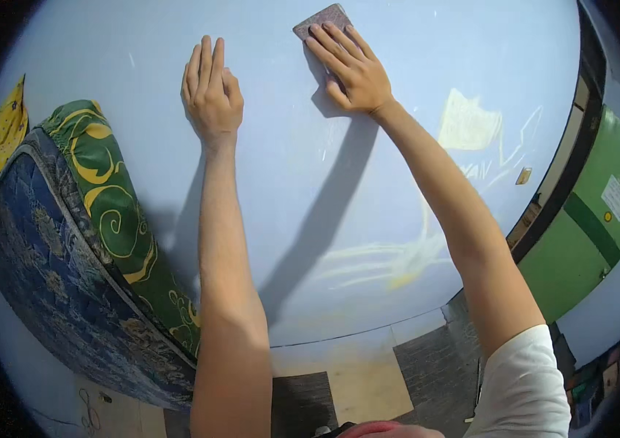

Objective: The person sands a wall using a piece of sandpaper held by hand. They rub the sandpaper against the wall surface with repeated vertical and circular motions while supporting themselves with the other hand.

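Observation:
My right hand [353, 77] presses a flat, rough-looking grey-brown pad [323, 20] against the pale blue wall [273, 197]. The fingers lie extended over the pad's lower edge, and its upper part shows beyond their tips. Whether it is sandpaper or a scouring pad, I cannot tell. To the left, my left hand [213, 91] is raised at the wall with its fingers stretched upward and nothing in it. The thumb stands a little out from the fingers. Both arms reach up from the lower edge, and the right arm's shadow falls across the wall.
A blue patterned mattress [47, 248] stands at the left, with green-and-yellow fabric [109, 182] along its edge and yellow cloth [5, 146] behind. Pale patches [469, 123] and scribbles mark the wall at right, near an outlet [524, 176]. Beyond is a green door [580, 226]. Floor tiles [368, 383] are below.

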`<state>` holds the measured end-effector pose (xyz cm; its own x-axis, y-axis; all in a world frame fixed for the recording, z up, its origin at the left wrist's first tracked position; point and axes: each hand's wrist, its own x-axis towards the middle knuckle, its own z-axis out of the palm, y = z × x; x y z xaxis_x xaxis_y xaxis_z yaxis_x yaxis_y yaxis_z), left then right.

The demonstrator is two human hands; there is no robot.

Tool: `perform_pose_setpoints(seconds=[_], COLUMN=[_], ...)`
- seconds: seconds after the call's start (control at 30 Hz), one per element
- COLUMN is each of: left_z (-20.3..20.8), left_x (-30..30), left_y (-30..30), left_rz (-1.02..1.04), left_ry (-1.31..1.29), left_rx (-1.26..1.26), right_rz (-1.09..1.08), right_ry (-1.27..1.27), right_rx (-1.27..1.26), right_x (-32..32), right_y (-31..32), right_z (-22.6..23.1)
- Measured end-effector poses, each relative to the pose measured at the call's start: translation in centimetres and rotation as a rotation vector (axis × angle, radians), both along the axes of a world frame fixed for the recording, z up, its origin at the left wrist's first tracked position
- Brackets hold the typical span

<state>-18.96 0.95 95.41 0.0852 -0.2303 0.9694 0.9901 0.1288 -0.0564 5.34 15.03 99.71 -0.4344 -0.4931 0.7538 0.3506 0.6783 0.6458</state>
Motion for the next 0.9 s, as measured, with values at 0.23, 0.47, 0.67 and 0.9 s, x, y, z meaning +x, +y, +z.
perform_pose_setpoints(seconds=[0.23,0.47,0.67,0.9], left_z=[0.5,0.3,-0.4,-0.6], left_x=[0.2,-0.1,0.0,0.2], left_y=[-0.3,0.1,0.5,0.2], left_rz=[-0.012,0.019,0.054,-0.005], left_ry=[0.02,-0.026,-0.013,-0.048], left_rx=[-0.023,-0.074,-0.059,-0.092], right_rz=[-0.02,-0.083,-0.062,-0.052], right_ry=[-0.007,-0.052,-0.071,-0.043], right_rx=[-0.045,-0.048,-0.046,-0.032], right_x=[0.4,0.5,0.7,0.4], right_y=[-0.5,-0.5,-0.2,-0.1], right_z=[0.1,0.0,0.2,0.0])
